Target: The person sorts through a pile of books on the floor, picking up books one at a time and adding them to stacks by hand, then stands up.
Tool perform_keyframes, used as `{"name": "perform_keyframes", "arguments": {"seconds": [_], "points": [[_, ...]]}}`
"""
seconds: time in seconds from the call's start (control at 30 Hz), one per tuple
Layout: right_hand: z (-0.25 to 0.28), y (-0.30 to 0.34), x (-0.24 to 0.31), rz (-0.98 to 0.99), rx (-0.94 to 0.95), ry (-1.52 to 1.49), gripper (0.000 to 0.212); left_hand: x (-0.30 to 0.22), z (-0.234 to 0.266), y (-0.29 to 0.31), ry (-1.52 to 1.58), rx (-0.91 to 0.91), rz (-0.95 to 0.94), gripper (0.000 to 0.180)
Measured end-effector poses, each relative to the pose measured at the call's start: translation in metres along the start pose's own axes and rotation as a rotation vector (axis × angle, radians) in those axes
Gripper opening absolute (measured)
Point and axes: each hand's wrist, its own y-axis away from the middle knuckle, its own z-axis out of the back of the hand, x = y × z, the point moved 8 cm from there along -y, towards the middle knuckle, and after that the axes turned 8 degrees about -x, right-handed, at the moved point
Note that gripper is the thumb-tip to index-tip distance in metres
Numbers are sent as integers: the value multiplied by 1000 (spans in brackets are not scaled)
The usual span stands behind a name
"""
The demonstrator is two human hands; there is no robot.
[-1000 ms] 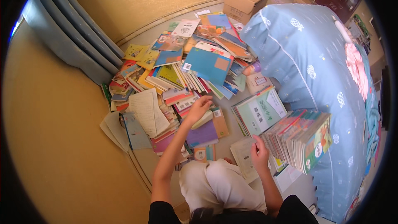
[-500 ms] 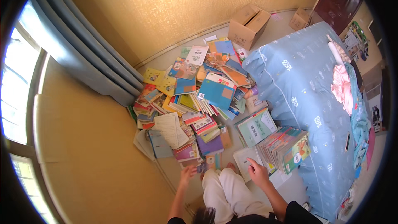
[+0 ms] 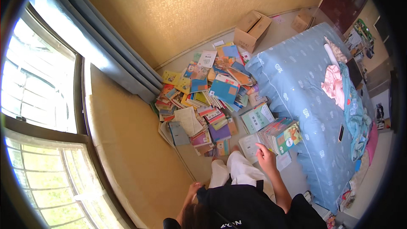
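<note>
My right hand [image 3: 266, 158] hovers in front of my right leg with its index finger stretched out, holding nothing that I can see. Just beyond it stands a row of thin books [image 3: 277, 135] beside the bed, with a white book [image 3: 249, 147] lying flat next to it. A pale green book [image 3: 257, 118] lies behind the row. My left hand [image 3: 195, 188] is close to the side of my black shirt [image 3: 246, 205]; its fingers are partly hidden. Past my feet spreads a heap of books, including a blue book [image 3: 224, 88], a purple book [image 3: 219, 132] and written sheets [image 3: 188, 121].
A bed with a blue patterned cover [image 3: 292, 76] stands to the right, with a phone [image 3: 341, 133] and pink cloth [image 3: 333, 82] on it. Cardboard boxes [image 3: 250, 34] sit by the far wall. A window [image 3: 40, 76] and blue-grey curtain [image 3: 106, 46] are at left.
My body has come more upright, so my shirt and more of the window show. My left hand has drawn back toward my side. My right hand stays in front; the books look unmoved.
</note>
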Motion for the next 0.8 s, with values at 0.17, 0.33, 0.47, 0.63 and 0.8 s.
{"name": "perform_keyframes", "arguments": {"seconds": [0.17,0.33,0.47,0.63,0.8], "points": [[22,18,12,-38,-64,11,24,1,14,3,80,69,-140,24],[31,19,0,-46,-107,56,23,-8,26,3,4,-44,4,21],[33,3,11,-3,-147,31,22,-10,30,-16,-68,-9,-14,22],[29,-29,5,11,-111,49,21,-64,16,-14,95,-63,-70,20],[24,-91,3,41,-72,-17,22,-85,7,-26,50,-37,-1,21]]}}
